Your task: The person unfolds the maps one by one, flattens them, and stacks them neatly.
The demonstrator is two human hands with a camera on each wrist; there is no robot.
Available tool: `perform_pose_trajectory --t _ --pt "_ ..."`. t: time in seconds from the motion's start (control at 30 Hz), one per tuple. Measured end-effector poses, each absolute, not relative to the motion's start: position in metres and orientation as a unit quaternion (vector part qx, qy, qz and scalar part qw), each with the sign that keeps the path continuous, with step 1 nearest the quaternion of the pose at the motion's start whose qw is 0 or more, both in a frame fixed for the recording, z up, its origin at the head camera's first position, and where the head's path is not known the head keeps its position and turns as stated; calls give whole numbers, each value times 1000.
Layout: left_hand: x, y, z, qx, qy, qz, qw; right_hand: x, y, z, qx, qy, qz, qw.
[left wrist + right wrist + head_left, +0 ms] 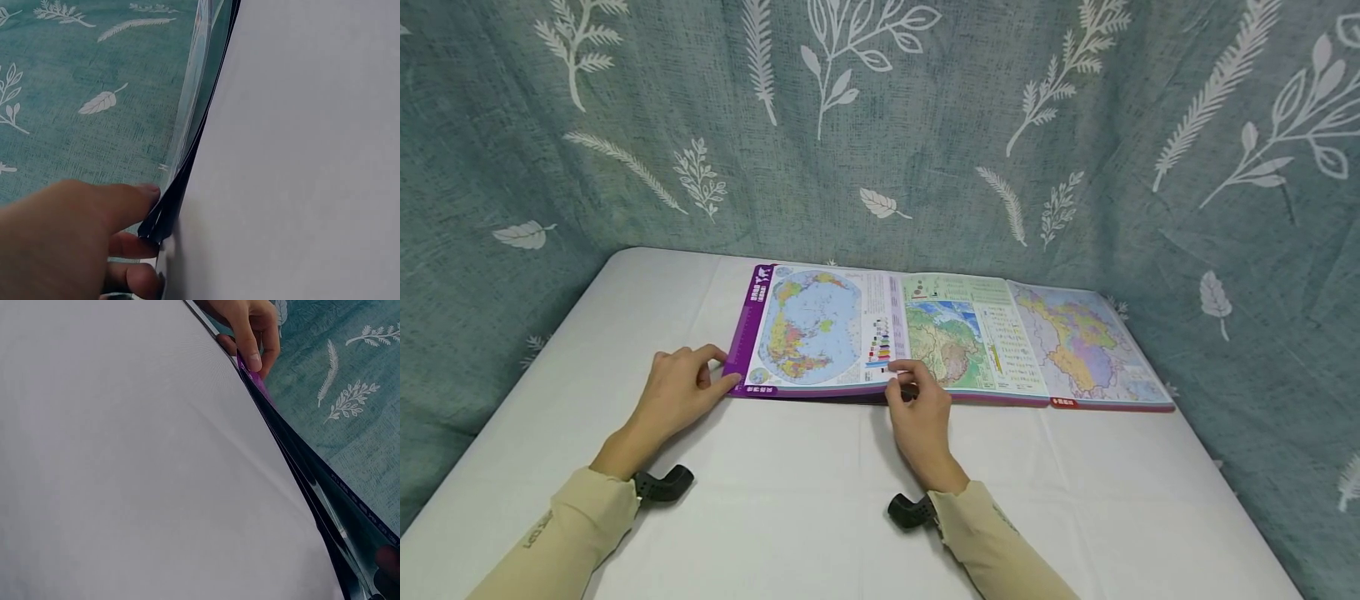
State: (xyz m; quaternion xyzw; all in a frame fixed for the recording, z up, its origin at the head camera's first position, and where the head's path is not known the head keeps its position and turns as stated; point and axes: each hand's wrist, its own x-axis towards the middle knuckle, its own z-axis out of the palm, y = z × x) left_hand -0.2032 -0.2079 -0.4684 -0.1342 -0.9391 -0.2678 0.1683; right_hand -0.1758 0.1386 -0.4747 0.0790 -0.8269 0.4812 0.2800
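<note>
A world map (808,325) with a purple border lies along the far side of the table. My left hand (677,390) pinches its near left corner; the left wrist view has the thumb (134,200) above the corner and fingers below it. At the map's near edge, toward its right side, my right hand (922,421) holds the edge between thumb and curled fingers. That near edge is slightly raised, with layers parted in the right wrist view, where only a fingertip (389,565) of the right hand shows. A green relief map (955,342) adjoins on the right.
Farther right, a multicoloured map (1086,342) with a small red label reaches toward the table's right edge. White cloth covers the table (790,517). Behind and at both sides hangs a green curtain (880,175) with white leaf prints.
</note>
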Motion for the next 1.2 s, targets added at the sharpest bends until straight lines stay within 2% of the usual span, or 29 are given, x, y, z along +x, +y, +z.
perform_pose_trajectory --t 0.27,1.2 --pt "-203 -200 -469 -131 -946 -259 141 -175 146 -473 75 -828 479 281" --pt "-197 -173 -472 -147 -949 -221 172 -176 158 -476 76 -844 442 294"
